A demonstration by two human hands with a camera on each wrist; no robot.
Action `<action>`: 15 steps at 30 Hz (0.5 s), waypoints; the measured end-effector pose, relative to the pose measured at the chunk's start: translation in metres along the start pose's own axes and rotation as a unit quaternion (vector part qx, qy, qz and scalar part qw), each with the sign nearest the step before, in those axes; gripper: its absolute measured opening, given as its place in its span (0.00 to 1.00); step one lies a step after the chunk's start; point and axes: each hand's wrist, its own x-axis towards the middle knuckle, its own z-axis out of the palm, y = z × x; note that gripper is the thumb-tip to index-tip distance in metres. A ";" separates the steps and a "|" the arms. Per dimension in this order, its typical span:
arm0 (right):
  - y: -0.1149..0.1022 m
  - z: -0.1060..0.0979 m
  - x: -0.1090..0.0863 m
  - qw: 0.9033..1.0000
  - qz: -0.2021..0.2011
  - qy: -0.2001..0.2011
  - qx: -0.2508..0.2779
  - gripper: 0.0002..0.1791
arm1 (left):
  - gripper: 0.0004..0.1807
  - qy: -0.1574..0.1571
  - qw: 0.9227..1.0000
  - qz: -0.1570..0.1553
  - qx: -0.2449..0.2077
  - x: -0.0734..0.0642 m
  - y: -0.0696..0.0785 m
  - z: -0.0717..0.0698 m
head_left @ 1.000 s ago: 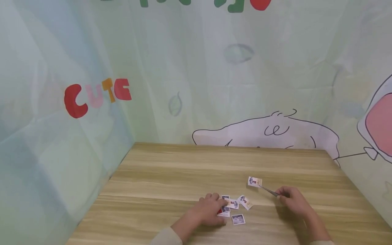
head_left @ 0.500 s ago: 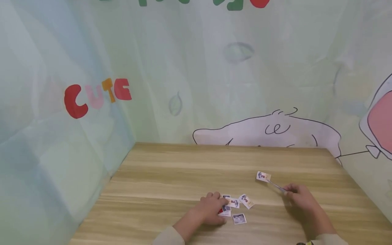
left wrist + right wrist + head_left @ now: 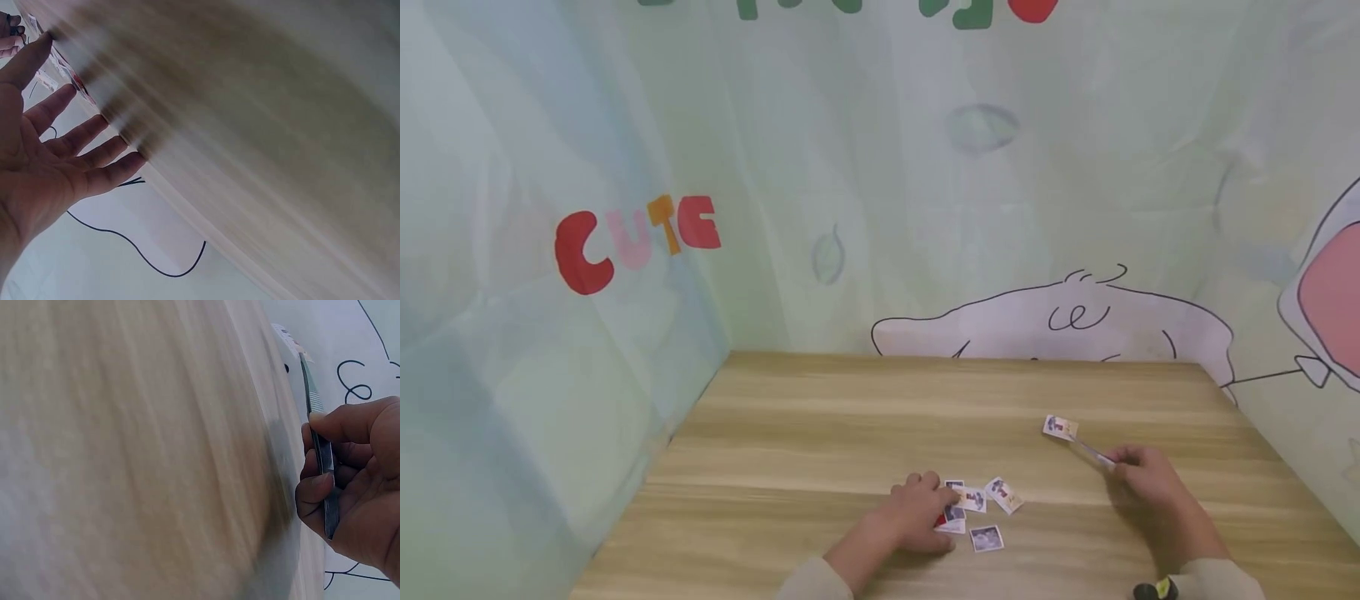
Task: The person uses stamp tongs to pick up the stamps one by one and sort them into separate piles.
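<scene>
My right hand [image 3: 1152,477] grips metal tweezers [image 3: 317,412] between thumb and fingers. At the tweezers' tips is a small printed card [image 3: 1060,427] with a colourful picture, out over the right part of the table. My left hand [image 3: 917,510] rests with spread fingers, its fingertips down on the tabletop, as the left wrist view shows. Its forefinger and thumb lie beside a small overlapping group of cards [image 3: 973,499], partly hidden by the hand. Right of these lie a tilted colourful card [image 3: 1004,495] and, nearer me, a greyish picture card [image 3: 987,538].
The wooden table [image 3: 820,433] meets a printed cloth backdrop [image 3: 880,200] at its back and sides. A dark object with a yellow mark [image 3: 1156,589] shows by the right sleeve [image 3: 1213,580].
My right hand has moved right and slightly away from me, carrying the card in the tweezers. The left hand and the cards on the table have stayed in place.
</scene>
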 end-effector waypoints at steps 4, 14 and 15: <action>0.000 -0.001 0.000 1.000 0.018 -0.004 0.016 0.12 | 0.32 0.000 1.000 -0.001 -0.001 -0.001 0.000 0.002; 0.004 0.001 0.006 0.999 0.022 -0.005 0.023 0.13 | 0.31 0.003 1.000 -0.003 0.002 -0.001 0.001 0.002; 0.004 0.001 0.006 0.999 0.023 -0.005 0.023 0.13 | 0.31 0.003 1.000 -0.003 0.003 -0.001 0.001 0.001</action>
